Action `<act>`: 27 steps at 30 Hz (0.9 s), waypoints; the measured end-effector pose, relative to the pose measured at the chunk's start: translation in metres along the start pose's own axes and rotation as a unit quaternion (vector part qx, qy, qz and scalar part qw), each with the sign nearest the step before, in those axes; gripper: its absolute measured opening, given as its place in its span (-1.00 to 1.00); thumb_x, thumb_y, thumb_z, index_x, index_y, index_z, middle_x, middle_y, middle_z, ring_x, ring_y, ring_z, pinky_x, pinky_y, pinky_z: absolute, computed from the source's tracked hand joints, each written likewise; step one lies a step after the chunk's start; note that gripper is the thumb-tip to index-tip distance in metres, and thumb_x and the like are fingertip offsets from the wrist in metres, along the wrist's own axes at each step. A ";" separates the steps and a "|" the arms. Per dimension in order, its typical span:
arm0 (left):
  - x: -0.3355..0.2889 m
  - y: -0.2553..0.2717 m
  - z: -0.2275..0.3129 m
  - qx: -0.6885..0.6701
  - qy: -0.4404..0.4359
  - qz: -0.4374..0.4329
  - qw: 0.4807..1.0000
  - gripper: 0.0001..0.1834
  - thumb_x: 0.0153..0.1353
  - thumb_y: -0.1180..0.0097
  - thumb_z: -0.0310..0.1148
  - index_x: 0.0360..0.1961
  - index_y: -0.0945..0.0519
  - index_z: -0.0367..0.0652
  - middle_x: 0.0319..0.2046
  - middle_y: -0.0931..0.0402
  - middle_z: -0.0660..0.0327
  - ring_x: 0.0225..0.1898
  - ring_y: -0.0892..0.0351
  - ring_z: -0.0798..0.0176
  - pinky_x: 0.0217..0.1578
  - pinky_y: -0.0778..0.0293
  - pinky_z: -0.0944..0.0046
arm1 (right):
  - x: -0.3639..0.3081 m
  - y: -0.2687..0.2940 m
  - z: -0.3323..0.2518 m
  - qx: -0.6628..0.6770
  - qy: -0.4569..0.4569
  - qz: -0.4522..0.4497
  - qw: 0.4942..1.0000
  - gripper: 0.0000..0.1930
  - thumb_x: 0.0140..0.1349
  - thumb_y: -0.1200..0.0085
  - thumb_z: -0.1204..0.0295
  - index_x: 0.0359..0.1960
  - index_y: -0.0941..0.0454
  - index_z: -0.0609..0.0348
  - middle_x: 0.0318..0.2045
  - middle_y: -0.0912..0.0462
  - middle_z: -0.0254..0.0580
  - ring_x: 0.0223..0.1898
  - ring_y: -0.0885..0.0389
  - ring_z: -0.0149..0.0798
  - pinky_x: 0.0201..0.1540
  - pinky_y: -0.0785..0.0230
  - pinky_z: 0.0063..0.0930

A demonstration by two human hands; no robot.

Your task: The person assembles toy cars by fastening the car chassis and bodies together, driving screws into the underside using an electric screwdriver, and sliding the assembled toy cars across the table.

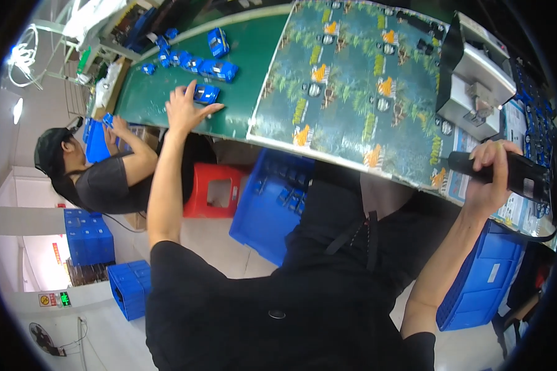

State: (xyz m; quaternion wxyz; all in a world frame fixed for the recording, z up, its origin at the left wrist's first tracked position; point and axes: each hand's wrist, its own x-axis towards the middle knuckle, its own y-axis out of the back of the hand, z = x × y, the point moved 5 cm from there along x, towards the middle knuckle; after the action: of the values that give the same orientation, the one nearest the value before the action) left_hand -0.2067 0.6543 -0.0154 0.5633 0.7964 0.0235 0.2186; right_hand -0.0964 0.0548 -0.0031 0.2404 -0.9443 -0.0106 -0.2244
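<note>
My left hand (183, 112) is over the green part of the bench, fingers spread and thumb stretched out to the right. Just beyond it, by the fingertips, lies a small blue toy car (207, 94); whether they touch I cannot tell. A row of more blue toy cars (195, 65) stands farther back, with a single car (217, 42) behind it. On the right, my right hand (492, 176) is closed around a black power screwdriver (526, 180), its thin tip pointing left over the edge of the patterned mat (346, 93).
A white and black device (473, 93) stands at the right rear, with many blue parts (537, 117) beyond. Under the bench are a blue bin (260, 213), a red stool (211, 191) and another blue crate (483, 278). A co-worker (105, 179) sits at left, holding a blue piece.
</note>
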 end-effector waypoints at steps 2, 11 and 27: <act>-0.003 0.023 0.022 0.004 -0.059 -0.046 0.997 -0.01 -0.27 -0.37 0.36 0.12 -0.55 -0.10 0.00 -0.47 0.02 0.07 -0.43 -0.07 -0.01 -0.40 -0.06 | 0.004 0.008 -0.001 0.000 -0.015 -0.019 1.000 -0.91 0.30 0.02 0.50 -0.23 -0.38 0.24 -0.54 -0.35 -0.29 -0.53 -0.33 -0.36 -0.30 -0.24 -0.40; -0.090 0.013 0.000 -0.221 -0.066 0.115 0.966 -0.44 -0.14 -0.54 -0.19 -0.22 -0.54 -0.30 -0.31 -0.55 0.02 -0.32 -0.56 -0.02 -0.28 -0.48 0.15 | 0.013 0.037 0.001 0.019 -0.054 -0.018 0.998 -0.86 0.36 0.08 0.39 -0.28 -0.46 0.18 -0.49 -0.26 -0.33 -0.43 -0.22 -0.35 -0.19 -0.09 -0.33; -0.385 -0.413 0.071 -0.172 0.291 -0.362 0.869 -0.37 0.05 -0.31 -0.02 0.07 -0.55 -0.20 -0.10 -0.63 -0.09 -0.04 -0.61 -0.17 -0.01 -0.52 -0.04 | 0.024 0.048 -0.039 -0.063 -0.077 0.029 0.995 -0.89 0.15 -0.02 0.49 -0.40 -0.33 0.21 -0.46 -0.22 -0.24 -0.39 -0.23 -0.28 0.01 -0.16 -0.20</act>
State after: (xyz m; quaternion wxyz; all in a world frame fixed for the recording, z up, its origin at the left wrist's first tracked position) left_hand -0.4416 0.6326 -0.5330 0.6990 0.5226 0.4349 0.2216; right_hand -0.0850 -0.0074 0.0157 0.1856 -0.9719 0.0123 -0.1439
